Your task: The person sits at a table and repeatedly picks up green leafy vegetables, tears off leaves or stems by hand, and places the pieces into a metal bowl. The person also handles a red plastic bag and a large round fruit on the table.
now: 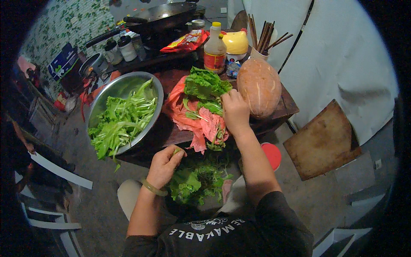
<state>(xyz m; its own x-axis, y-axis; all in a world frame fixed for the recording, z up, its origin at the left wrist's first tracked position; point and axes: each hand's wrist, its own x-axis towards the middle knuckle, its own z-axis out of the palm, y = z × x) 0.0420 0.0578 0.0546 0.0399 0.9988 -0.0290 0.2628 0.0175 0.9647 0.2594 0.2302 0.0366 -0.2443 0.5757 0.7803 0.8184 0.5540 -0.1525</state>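
My right hand (pixel 236 110) has its fingers curled at the edge of the leafy greens (pixel 207 83), which lie on a crumpled red plastic bag (pixel 179 112) on the dark wooden table (pixel 173 136). The hand hides its own fingertips. Lower and to the left, my left hand (pixel 163 165) pinches a small green scrap (pixel 176 151) between thumb and fingers. Left of the bag, a wide metal basin (pixel 157 119) holds a heap of picked greens (pixel 128 115), some hanging over its near rim. Below my hands, between my knees, lies a pile of leaves and roots (pixel 192 184).
A large orange squash (pixel 259 88) rests at the table's right end. Behind stand a sauce bottle (pixel 215 51), a chopstick holder (pixel 259 54), seasoning jars (pixel 126 48) and a wok (pixel 160 16). A stained board (pixel 322 141) leans at right. Another person's arm (pixel 21 135) shows at left.
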